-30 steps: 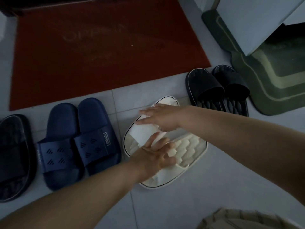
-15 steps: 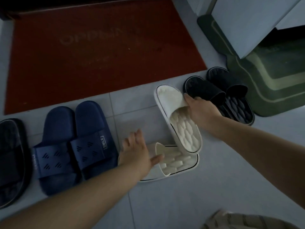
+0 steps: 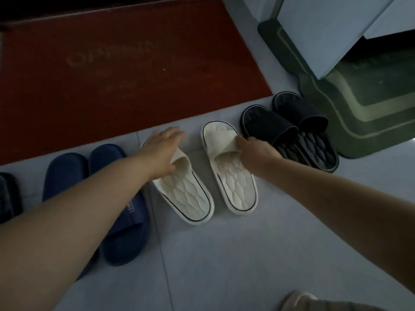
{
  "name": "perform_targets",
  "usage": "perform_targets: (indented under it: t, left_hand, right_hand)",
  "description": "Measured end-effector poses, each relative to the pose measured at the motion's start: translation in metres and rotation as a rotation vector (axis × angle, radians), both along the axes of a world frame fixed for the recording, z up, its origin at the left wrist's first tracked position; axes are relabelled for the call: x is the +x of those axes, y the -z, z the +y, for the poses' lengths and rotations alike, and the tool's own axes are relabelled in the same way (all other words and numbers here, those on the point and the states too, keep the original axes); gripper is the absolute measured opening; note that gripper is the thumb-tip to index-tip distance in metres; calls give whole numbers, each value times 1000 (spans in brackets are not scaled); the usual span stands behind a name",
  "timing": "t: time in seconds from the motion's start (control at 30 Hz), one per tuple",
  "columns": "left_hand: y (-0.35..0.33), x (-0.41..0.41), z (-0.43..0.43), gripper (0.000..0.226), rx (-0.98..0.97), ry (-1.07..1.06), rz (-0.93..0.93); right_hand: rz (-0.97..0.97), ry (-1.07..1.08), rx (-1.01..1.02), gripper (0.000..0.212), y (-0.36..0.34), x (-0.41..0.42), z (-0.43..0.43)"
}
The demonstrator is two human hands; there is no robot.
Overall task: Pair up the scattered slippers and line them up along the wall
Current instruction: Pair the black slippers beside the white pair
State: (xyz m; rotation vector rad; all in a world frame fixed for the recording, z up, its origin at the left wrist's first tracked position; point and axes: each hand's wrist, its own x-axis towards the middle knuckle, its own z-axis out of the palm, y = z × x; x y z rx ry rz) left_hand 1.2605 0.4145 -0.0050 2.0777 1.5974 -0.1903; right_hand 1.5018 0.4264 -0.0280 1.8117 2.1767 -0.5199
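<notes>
Two white slippers stand side by side on the grey floor tiles, toes toward the red mat. My left hand lies over the strap of the left white slipper, thumb tucked at the strap's opening. My right hand pinches the strap of the right white slipper. A narrow gap separates the two. A navy pair sits to their left, partly hidden by my left forearm. A black pair sits to their right, close to my right hand.
A red doormat lies beyond the row of slippers. Another dark slipper shows at the far left edge. A green mat and a white cabinet are at the right. Part of my leg shows at the bottom.
The white slippers were stacked crosswise. My right hand lifted the upper one and set it by the black pair; my left hand turned the lower one upright beside it.
</notes>
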Motion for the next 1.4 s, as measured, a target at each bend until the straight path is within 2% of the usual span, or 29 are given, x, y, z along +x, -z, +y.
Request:
perform_targets:
  t: [0.1, 0.17, 0.3, 0.43, 0.5, 0.63, 0.67, 0.73, 0.8, 0.83, 0.93, 1.17, 1.4]
  left_hand:
    - [11, -11, -6, 95, -15, -316, 17]
    - [15, -12, -8, 88, -109, -390, -52]
    - [12, -1, -3, 83, -126, -244, -182]
    - [11, 16, 2, 79, -94, -123, -189]
    - [10, 17, 2, 80, -97, -119, -185]
    - [8, 17, 0, 74, -51, -99, -159]
    - [8, 17, 1, 71, -25, -103, -157]
    - [7, 20, 1, 64, 17, -98, -157]
    - [9, 22, 1, 59, 39, -80, -159]
    - [9, 22, 1, 57, 41, -73, -158]
    - [11, 21, 2, 55, 49, -64, -144]
    - [13, 17, 2, 53, 58, -25, -102]
    - [-6, 8, 2, 70, 46, 22, -58]
  right_hand:
    - [33, 29, 7, 38, 5, 0, -1]
    - [96, 61, 22, 32, 2, 3, 0]
    - [146, 72, 21, 39, -3, -4, -2]
    - [267, 79, -53, 49, -6, 6, -5]
    - [304, 198, 17, 51, -6, 23, -9]
    - [328, 611, 478, 44, -11, 75, -9]
    - [300, 704, 472, 46, -10, 90, -4]
    - [271, 841, 282, 52, -5, 112, 7]
    - [274, 834, 94, 47, 2, 122, 15]
    - [263, 786, 70, 41, 4, 121, 17]
    - [224, 706, 152, 31, 7, 115, 18]
    - [156, 698, 196, 34, 5, 100, 14]
    - [58, 736, 200, 32, 0, 92, 25]
